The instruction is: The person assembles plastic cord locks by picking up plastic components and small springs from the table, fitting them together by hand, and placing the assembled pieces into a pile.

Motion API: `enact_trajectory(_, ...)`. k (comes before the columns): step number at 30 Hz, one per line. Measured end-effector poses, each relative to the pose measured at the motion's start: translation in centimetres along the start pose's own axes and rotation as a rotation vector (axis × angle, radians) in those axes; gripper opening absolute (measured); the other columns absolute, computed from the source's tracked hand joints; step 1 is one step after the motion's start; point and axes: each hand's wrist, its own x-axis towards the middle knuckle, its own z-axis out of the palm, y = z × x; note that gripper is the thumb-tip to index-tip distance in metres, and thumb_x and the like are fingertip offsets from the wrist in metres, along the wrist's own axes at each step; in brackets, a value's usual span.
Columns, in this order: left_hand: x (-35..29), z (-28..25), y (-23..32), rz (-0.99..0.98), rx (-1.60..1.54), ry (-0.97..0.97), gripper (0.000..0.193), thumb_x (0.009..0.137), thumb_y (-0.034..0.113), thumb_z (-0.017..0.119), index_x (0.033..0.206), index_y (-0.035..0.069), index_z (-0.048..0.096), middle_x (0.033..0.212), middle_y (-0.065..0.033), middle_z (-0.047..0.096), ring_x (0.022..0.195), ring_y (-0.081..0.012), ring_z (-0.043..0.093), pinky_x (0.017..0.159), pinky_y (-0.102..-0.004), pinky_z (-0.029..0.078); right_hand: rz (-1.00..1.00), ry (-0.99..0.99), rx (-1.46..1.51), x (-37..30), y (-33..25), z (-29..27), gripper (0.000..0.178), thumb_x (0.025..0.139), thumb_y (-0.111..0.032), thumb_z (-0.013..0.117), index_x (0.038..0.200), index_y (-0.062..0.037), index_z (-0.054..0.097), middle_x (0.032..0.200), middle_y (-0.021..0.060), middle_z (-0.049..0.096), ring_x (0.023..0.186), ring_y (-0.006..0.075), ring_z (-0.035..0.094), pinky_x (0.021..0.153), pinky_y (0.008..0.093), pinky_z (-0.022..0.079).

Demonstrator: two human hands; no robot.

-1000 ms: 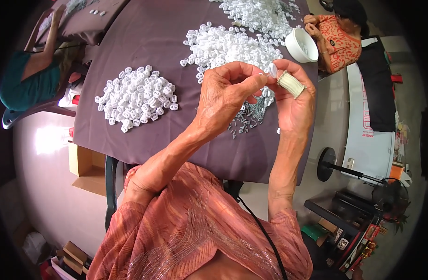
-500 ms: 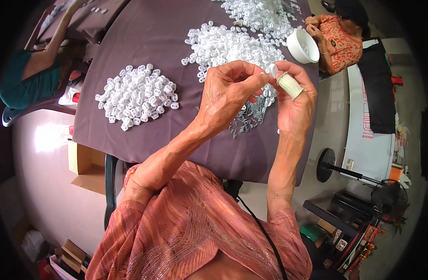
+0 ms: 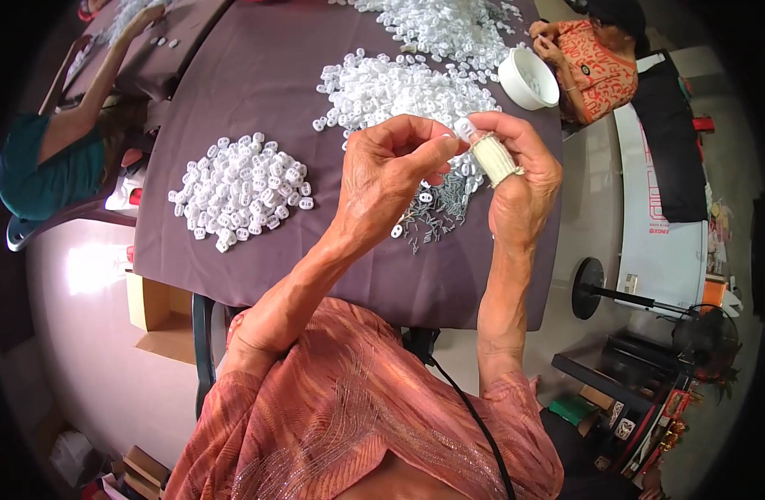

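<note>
So my right hand (image 3: 524, 171) has a small white oval piece (image 3: 465, 128) pinched between the forefinger and the thumb, near the middle of the frame, just above centre; that thumb wears a cream ribbed finger sleeve (image 3: 497, 162); my left hand (image 3: 387, 171) is right beside it, thumb and forefinger tips brought narrow together, though I can't tell if anything tiny sits between them.

On the brown tablecloth (image 3: 391, 279) there's a pile of white oval pieces (image 3: 241, 192) left of centre, with little dark marks too small to make out as print or holes; a bigger white heap (image 3: 391, 87) is at upper centre, and a scatter of small grey rod-shaped bits (image 3: 437, 212) lies below my fingers; a round white tub (image 3: 532, 102) stands at upper right, next to a co-worker in an orange patterned top (image 3: 599, 71).

As for writing, the obvious bit is big red outlined lettering down a white panel (image 3: 657, 271) at the right, running sideways with smaller red print below, partly under a black cloth (image 3: 670, 142).
</note>
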Motion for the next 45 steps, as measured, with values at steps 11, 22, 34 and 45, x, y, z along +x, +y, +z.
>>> enact_trajectory(11, -0.2, 0.0, -0.1, 0.025, -0.034, -0.031, 0.014, 0.077, 0.011, 0.06, 0.084, -0.002, 0.06, 0.071, -0.0055, 0.06, 0.062, -0.0095, 0.056, 0.061, -0.0227, 0.046, -0.061, -0.015, -0.094, -0.4, -0.5, 0.0, 0.021, 0.072, 0.006, 0.051, 0.091, 0.0006, 0.061, 0.079, 0.0043, 0.061, 0.071, 0.0086, 0.057, 0.062, 0.0209, 0.045)
enact_trajectory(22, 0.0, -0.2, -0.6, 0.001, -0.161, -0.013, 0.016, 0.077, 0.008, 0.062, 0.087, -0.004, 0.059, 0.075, -0.0096, 0.061, 0.064, -0.016, 0.06, 0.062, -0.0281, 0.05, -0.09, 0.002, -0.118, -0.6, -0.4, 0.2, 0.021, 0.073, 0.006, 0.05, 0.09, 0.0017, 0.061, 0.083, 0.0042, 0.061, 0.075, 0.0085, 0.057, 0.068, 0.0193, 0.044)
enact_trajectory(34, 0.1, -0.2, -1.7, -0.007, -0.284, 0.002, 0.022, 0.077, 0.011, 0.064, 0.09, -0.006, 0.059, 0.077, -0.0105, 0.062, 0.065, -0.0165, 0.061, 0.061, -0.0259, 0.051, -0.2, -0.006, -0.272, -0.8, 0.5, 0.3, 0.022, 0.073, 0.005, 0.051, 0.093, -0.0002, 0.06, 0.083, 0.0048, 0.061, 0.076, 0.0099, 0.057, 0.067, 0.0214, 0.045)
enact_trajectory(45, 0.7, -0.6, -1.9, -0.131, -0.284, 0.033, 0.018, 0.078, 0.016, 0.063, 0.084, -0.001, 0.061, 0.076, -0.0049, 0.061, 0.066, -0.0106, 0.056, 0.064, -0.0235, 0.048, -0.373, -0.064, -0.547, -0.6, 1.1, 0.5, 0.039, 0.059, 0.007, 0.06, 0.096, -0.0022, 0.055, 0.078, 0.009, 0.058, 0.07, 0.0225, 0.057, 0.068, 0.0333, 0.045)
